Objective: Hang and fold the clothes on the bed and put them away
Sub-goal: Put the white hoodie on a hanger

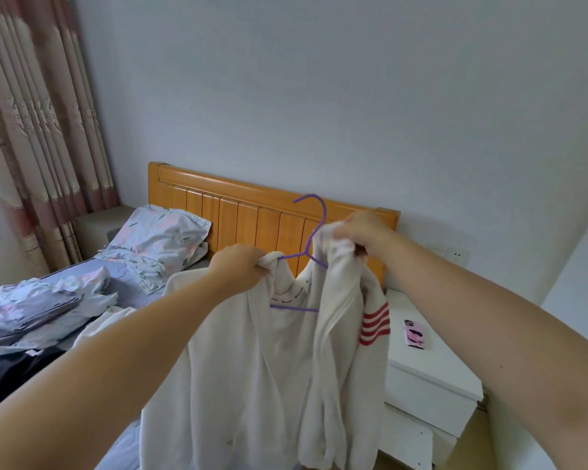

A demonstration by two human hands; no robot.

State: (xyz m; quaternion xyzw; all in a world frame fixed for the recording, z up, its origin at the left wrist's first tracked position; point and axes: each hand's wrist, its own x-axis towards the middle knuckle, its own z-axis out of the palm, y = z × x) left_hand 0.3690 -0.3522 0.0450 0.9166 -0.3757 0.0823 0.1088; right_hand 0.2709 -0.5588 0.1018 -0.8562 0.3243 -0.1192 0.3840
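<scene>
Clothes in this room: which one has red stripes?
The white long-sleeved sweater, held by the left hand and right hand on the purple wire hanger; the dark garment on the bed shows none.

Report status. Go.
Left hand grips white fleece jacket at shoulder. Right hand grips the other, bunched. Purple wire hanger partly inside jacket. Nothing obstructing.

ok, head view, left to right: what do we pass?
Curtain → pillow → left hand → purple hanger → right hand → phone → wall socket. White sweater, gripped by both hands, spans the middle; omitted.
</scene>
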